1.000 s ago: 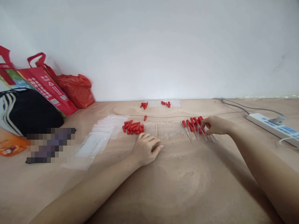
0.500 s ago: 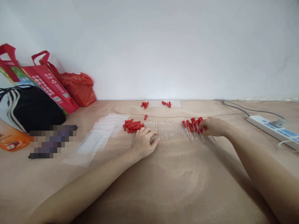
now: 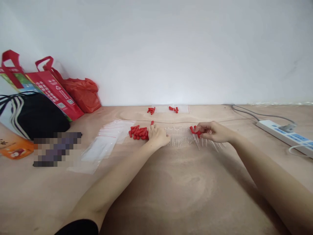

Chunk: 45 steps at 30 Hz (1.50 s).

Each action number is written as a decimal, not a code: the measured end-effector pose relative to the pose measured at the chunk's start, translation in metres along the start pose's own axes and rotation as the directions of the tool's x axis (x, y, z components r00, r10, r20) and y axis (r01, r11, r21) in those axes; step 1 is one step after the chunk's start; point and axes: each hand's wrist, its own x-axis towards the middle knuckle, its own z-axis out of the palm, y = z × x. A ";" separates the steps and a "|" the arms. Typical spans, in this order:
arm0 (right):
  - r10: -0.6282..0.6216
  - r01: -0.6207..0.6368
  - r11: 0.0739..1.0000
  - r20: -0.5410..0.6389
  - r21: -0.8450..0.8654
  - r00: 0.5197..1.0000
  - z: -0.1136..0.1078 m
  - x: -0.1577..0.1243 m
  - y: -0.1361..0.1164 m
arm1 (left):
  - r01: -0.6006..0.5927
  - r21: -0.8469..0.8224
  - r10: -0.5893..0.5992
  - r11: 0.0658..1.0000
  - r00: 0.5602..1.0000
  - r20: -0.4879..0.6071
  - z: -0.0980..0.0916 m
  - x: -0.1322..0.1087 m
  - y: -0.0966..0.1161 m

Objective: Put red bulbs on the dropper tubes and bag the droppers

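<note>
My left hand (image 3: 158,135) lies over the left end of a row of clear thin dropper tubes (image 3: 181,136). Its fingers reach forward to a single red rubber bulb (image 3: 152,123), with the thumb spread to the right; whether they touch the bulb I cannot tell. Left of this hand is a pile of loose red bulbs (image 3: 138,132). At the row's right end, my right hand (image 3: 212,131) has thumb and fingers closed on a red-bulbed dropper (image 3: 197,133) among other droppers. Their clear tips (image 3: 216,146) stick out below, while the hand hides most of their bulbs.
Flat clear zip bags (image 3: 105,140) lie on the left. Against the wall are a bag (image 3: 171,108) of tubes and small heaps of red bulbs. Shopping bags (image 3: 53,91) and a black drawstring bag (image 3: 41,114) stand far left, a power strip (image 3: 283,132) far right.
My left hand has shifted right and forward toward the lone red bulb. My right hand has moved left along the red-bulbed droppers and now covers most of them.
</note>
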 end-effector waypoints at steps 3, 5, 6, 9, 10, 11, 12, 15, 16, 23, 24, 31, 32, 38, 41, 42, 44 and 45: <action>-0.067 0.066 0.998 0.024 0.006 0.998 0.008 0.004 -0.005 | 0.004 0.011 -0.005 1.000 1.000 0.008 -0.001 0.004 0.005; -0.077 0.077 0.997 0.010 -0.007 0.997 0.013 0.006 -0.007 | 0.007 0.011 -0.007 1.000 1.000 0.010 0.000 0.008 0.006; -0.075 0.074 0.997 -0.003 -0.020 0.997 0.016 0.008 -0.007 | 0.006 0.009 -0.006 1.000 1.000 0.009 0.000 0.010 0.006; -0.063 0.057 0.994 -0.058 -0.091 0.996 0.027 0.012 -0.007 | -0.016 -0.008 0.016 1.000 1.000 -0.007 0.000 0.014 0.004; -0.058 0.048 0.993 -0.086 -0.111 0.995 0.031 0.013 -0.007 | -0.031 -0.014 0.031 0.999 0.999 -0.019 0.000 0.015 0.003; -0.055 0.040 0.991 -0.125 -0.124 0.991 0.036 0.013 -0.008 | -0.051 -0.020 0.050 0.998 0.998 -0.034 -0.001 0.014 0.002; -0.056 0.034 0.991 -0.173 -0.131 0.983 0.041 0.013 -0.009 | -0.076 -0.025 0.075 0.997 0.996 -0.051 -0.003 0.011 0.000; -0.098 0.050 0.987 -0.318 -0.154 0.943 0.059 0.008 -0.016 | -0.186 -0.031 0.182 0.982 0.977 -0.111 -0.012 -0.004 -0.010; -0.123 0.067 0.983 -0.345 -0.169 0.931 0.064 0.005 -0.018 | -0.243 -0.026 0.238 0.970 0.962 -0.130 -0.015 -0.012 -0.016; -0.229 0.159 0.959 -0.307 -0.235 0.924 0.095 -0.014 -0.037 | -0.682 0.251 0.717 0.687 0.692 -0.081 -0.015 -0.065 -0.059; -0.238 0.169 0.957 -0.302 -0.236 0.923 0.097 -0.015 -0.039 | -0.687 0.259 0.722 0.680 0.688 -0.073 -0.013 -0.068 -0.062; -0.244 0.190 0.960 -0.280 -0.208 0.928 0.104 -0.015 -0.040 | -0.680 0.068 0.682 0.730 0.721 -0.122 -0.009 -0.070 -0.057; -0.240 0.186 0.960 -0.277 -0.210 0.931 0.104 -0.014 -0.040 | -0.676 0.019 0.673 0.737 0.729 -0.125 -0.009 -0.069 -0.054; -0.229 0.165 0.958 -0.278 -0.235 0.933 0.107 -0.012 -0.043 | -0.601 -0.150 0.581 0.785 0.798 -0.158 0.003 -0.063 -0.043; -0.218 0.155 0.962 -0.289 -0.226 0.932 0.107 -0.010 -0.045 | -0.562 -0.175 0.531 0.808 0.824 -0.197 0.009 -0.064 -0.041; -0.213 0.151 0.964 -0.299 -0.218 0.930 0.107 -0.009 -0.046 | -0.557 -0.184 0.521 0.810 0.827 -0.211 0.010 -0.065 -0.041; -0.200 0.145 0.972 -0.327 -0.186 0.923 0.108 -0.008 -0.047 | -0.566 -0.197 0.518 0.801 0.819 -0.247 0.012 -0.066 -0.042; -0.189 0.139 0.976 -0.343 -0.165 0.920 0.108 -0.007 -0.048 | -0.579 -0.197 0.525 0.791 0.808 -0.268 0.012 -0.066 -0.042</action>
